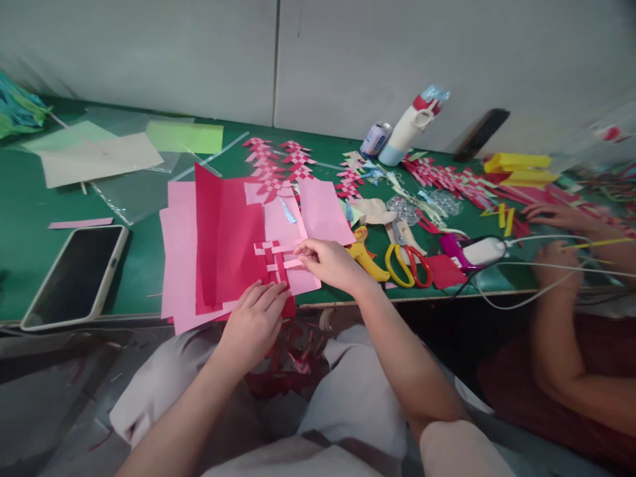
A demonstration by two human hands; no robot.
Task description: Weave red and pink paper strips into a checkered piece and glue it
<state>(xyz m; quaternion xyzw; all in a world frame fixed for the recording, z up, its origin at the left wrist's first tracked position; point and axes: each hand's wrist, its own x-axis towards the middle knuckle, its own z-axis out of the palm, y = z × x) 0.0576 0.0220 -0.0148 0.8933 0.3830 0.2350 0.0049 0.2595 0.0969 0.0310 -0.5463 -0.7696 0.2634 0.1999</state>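
A small weave of pink and red paper strips [275, 257] lies on a stack of pink and red paper sheets [223, 245] at the near edge of the green table [30, 218]. My left hand [256, 317] rests with fingers together on the lower end of the red strips, pressing them down. My right hand [328, 262] pinches the right end of a pink strip in the weave.
A phone [74, 275] lies at the left. Yellow-handled scissors [405, 262], a yellow glue gun [365, 255], finished woven pieces [278, 159], a bottle [410, 129] and paper scraps sit to the right. Another person's hands [561, 218] work at the far right.
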